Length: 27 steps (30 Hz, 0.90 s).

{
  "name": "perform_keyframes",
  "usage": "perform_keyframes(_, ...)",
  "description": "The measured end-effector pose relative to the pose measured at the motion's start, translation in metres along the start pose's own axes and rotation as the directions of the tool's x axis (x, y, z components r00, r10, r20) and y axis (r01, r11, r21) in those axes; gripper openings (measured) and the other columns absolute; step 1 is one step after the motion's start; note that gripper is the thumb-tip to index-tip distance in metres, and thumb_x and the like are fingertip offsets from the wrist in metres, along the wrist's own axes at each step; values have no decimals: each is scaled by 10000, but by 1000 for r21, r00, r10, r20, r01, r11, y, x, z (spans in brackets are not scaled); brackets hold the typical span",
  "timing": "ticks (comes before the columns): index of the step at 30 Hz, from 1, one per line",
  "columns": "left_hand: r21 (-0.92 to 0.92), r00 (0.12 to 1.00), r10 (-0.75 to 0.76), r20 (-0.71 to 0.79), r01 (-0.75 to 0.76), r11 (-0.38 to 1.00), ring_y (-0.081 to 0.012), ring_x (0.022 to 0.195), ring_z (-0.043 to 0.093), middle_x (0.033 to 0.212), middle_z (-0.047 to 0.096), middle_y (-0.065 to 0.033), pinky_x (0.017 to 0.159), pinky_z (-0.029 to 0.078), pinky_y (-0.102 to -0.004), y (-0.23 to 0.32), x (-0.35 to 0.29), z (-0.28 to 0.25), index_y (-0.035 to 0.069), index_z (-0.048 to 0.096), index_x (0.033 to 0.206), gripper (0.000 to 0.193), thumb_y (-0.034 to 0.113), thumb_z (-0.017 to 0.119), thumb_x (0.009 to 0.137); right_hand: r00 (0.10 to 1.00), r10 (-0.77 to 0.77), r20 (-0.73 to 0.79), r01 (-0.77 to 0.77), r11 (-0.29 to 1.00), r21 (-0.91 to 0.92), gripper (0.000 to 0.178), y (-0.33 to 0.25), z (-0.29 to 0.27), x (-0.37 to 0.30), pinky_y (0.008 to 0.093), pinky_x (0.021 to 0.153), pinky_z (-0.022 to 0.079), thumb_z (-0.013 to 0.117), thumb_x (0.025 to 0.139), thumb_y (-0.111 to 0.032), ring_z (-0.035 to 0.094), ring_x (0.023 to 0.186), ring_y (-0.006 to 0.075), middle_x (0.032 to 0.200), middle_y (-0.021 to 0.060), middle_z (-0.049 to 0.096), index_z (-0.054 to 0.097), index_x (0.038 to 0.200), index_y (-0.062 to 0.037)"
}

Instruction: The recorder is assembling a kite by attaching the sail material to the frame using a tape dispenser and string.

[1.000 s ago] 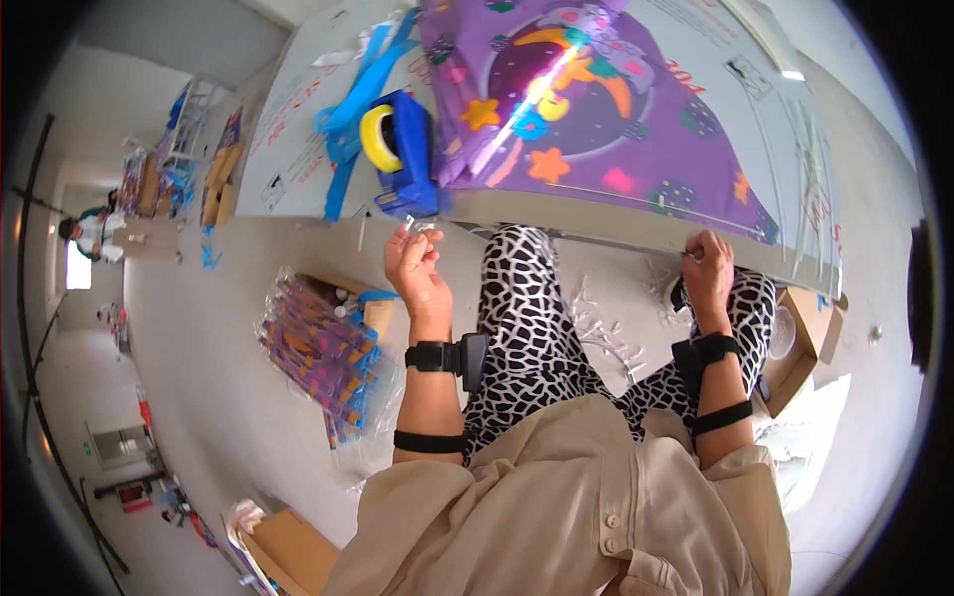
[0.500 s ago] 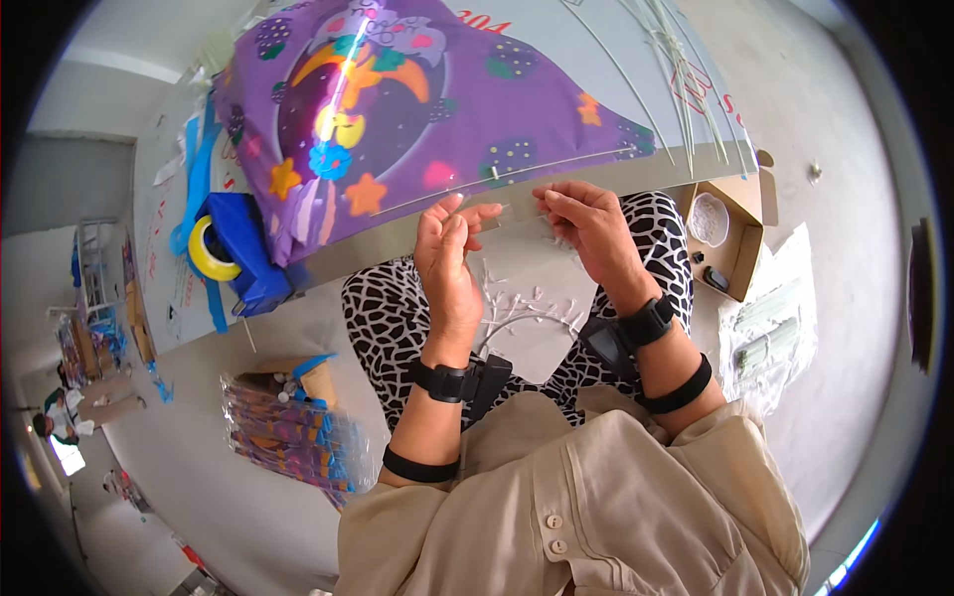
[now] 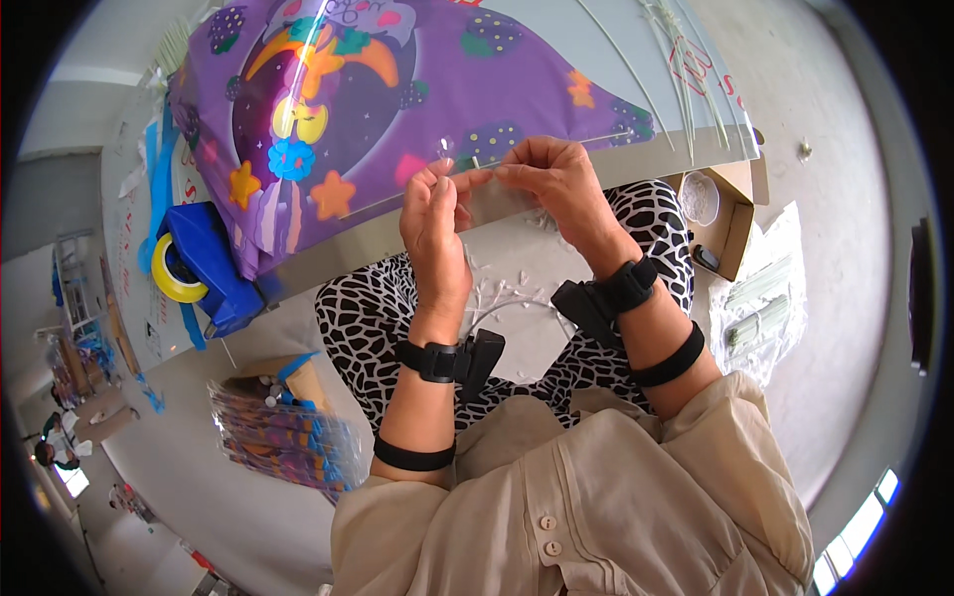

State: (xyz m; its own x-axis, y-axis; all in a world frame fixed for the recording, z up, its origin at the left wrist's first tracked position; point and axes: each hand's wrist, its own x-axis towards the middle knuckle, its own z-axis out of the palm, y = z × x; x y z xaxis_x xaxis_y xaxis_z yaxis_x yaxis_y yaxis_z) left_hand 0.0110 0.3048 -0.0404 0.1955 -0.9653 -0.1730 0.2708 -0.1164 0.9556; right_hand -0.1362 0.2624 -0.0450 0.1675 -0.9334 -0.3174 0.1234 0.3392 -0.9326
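Note:
A purple printed film sheet (image 3: 447, 109), possibly a kite, lies over the table with stars and a moon on it. A thin pale rod (image 3: 608, 138) runs along its near edge, with a small white sleeve (image 3: 475, 161) on it. My left hand (image 3: 437, 238) is closed at that edge, a small clear piece (image 3: 444, 148) showing by its fingertips. My right hand (image 3: 571, 194) pinches close to the left index fingertip. Whatever lies between the fingers is too small to make out.
A blue tape dispenser (image 3: 224, 268) with yellow tape stands at the table's left. Thin rods (image 3: 686, 70) lie at the right. A cardboard box (image 3: 737, 233) holds a white bowl (image 3: 700, 197). Bagged rods (image 3: 763, 318) and wrapped purple packs (image 3: 278, 432) lie lower down. Small white pieces rest on my lap.
Both hands have moved up toward the sheet's edge and come together; their fingertips now nearly meet. The whole view has shifted slightly, with the sheet appearing further left.

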Motion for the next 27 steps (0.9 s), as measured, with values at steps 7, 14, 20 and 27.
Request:
perform_keyframes(7, 286, 988, 150, -36, -133, 949, -114, 709, 546, 920, 680, -98, 664, 451, -271, 0, 7, -2, -25, 457, 1178, 284, 178, 484, 982, 991, -108, -80, 95, 983, -159, 88, 7, 13, 10, 238, 489, 372, 715, 734, -37, 471, 559, 49, 605, -16, 562, 657, 686, 10)
perform_keyframes(14, 473, 958, 275, -85, -204, 857, -170, 788, 598, 906, 662, -114, 755, 482, -307, -7, 19, -24, -26, 479, 1162, 261, 50, 535, 919, 960, -184, -209, 92, 917, -388, 88, 9, 3, 22, 269, 585, 425, 724, 714, -73, 534, 648, 125, 667, 40, 598, 690, 730, 6)
perform_keyframes(20, 544, 954, 284, -95, -189, 817, -163, 787, 587, 935, 637, -111, 743, 487, -304, -12, 20, -30, -23, 508, 1136, 275, -1, 557, 866, 908, -324, -267, 152, 847, -510, 103, 19, 14, 24, 353, 723, 482, 742, 644, -113, 575, 817, 238, 886, 86, 605, 713, 698, -31)
perform_keyframes(27, 565, 972, 217, -94, -127, 815, -148, 887, 584, 1026, 637, -125, 831, 470, -282, -11, 18, -30, -54, 510, 1157, 282, -10, 535, 880, 893, -324, -311, 79, 794, -603, 101, 22, 21, 23, 369, 835, 458, 757, 637, -127, 508, 988, 273, 984, 71, 592, 720, 693, -51)
